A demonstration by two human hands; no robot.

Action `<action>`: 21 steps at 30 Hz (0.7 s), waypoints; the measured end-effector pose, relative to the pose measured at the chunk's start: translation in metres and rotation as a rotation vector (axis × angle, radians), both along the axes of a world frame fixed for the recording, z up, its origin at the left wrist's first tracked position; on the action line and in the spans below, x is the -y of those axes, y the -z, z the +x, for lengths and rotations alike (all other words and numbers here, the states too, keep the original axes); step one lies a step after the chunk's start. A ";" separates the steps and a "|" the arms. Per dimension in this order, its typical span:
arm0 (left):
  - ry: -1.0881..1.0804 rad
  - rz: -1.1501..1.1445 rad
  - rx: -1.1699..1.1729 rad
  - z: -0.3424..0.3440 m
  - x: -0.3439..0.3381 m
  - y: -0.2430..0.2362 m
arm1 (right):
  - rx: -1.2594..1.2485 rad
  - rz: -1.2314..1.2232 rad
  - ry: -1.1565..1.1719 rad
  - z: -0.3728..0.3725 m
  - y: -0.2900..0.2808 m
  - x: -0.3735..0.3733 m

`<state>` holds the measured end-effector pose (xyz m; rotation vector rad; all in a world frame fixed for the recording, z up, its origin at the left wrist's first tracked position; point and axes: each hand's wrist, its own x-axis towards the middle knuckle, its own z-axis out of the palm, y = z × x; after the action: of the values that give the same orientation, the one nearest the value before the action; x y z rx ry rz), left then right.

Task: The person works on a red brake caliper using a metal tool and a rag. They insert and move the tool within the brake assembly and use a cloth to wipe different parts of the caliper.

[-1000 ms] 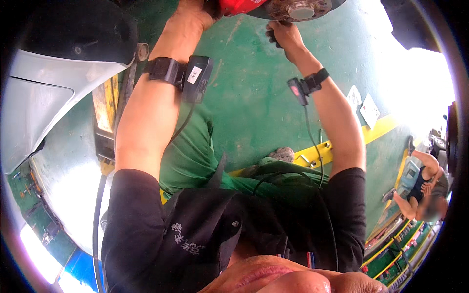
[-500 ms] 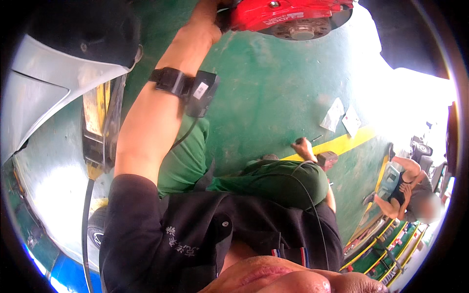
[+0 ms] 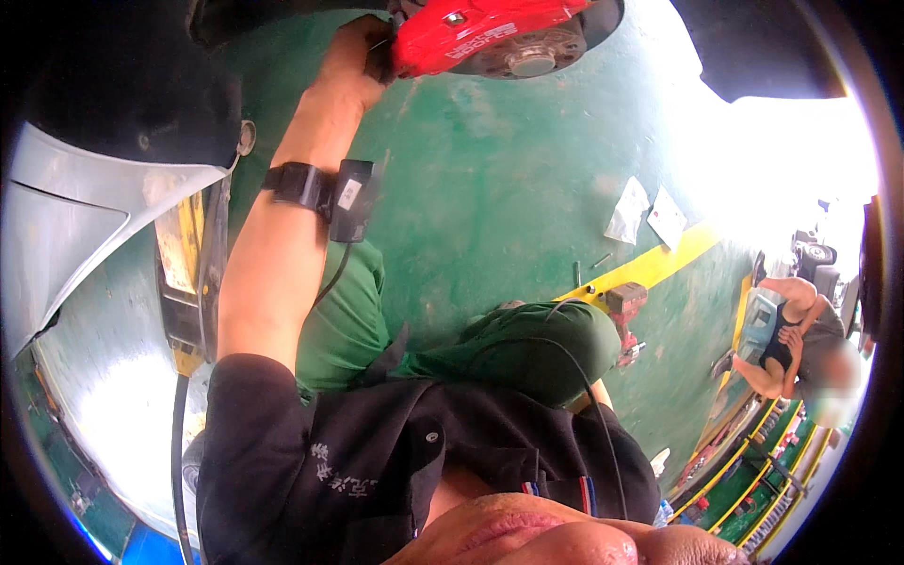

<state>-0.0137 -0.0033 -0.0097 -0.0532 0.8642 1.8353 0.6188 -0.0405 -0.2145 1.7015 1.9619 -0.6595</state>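
Observation:
A red brake caliper [image 3: 485, 28] sits over a worn brake disc and hub [image 3: 532, 58] at the top of the view. My left hand [image 3: 363, 56] is at the caliper's left end, closed round its edge; part of the fingers is hidden behind it. My right hand is out of sight; only a bit of that forearm [image 3: 601, 394] shows beside my bent knee. On the floor past the knee lie a red cordless power tool [image 3: 626, 315], a small dark bolt-like piece [image 3: 591, 289] and a thin rod [image 3: 577, 273].
A pale car body panel [image 3: 75, 207] and a yellow-black lift arm [image 3: 184, 273] stand at my left. Two white packets [image 3: 626, 209] lie near a yellow floor line [image 3: 659, 264]. A person [image 3: 800, 348] sits at the far right near a yellow-edged rack [image 3: 763, 471].
My right hand has left the floor near the power tool and gone out of view behind the knee. The caliper appears further left, with my left hand still at its end.

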 end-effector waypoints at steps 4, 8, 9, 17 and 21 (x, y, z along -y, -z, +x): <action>0.010 0.002 -0.021 0.006 0.004 -0.015 | -0.012 0.001 -0.011 -0.001 -0.005 0.004; 0.020 -0.030 -0.066 0.000 0.004 -0.005 | -0.020 -0.005 -0.011 0.001 -0.004 0.014; 0.012 -0.017 -0.092 0.004 0.005 -0.010 | -0.023 -0.008 -0.009 0.002 -0.005 0.016; 0.088 0.037 -0.480 -0.014 0.006 0.029 | -0.046 -0.005 -0.094 0.002 -0.014 0.023; -0.019 -0.100 -0.450 -0.005 -0.004 0.025 | -0.138 0.043 -0.248 -0.005 -0.025 0.017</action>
<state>-0.0192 0.0005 -0.0348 0.3002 1.2694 1.8504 0.6141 -0.0574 -0.1900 1.4361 2.2509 -0.6613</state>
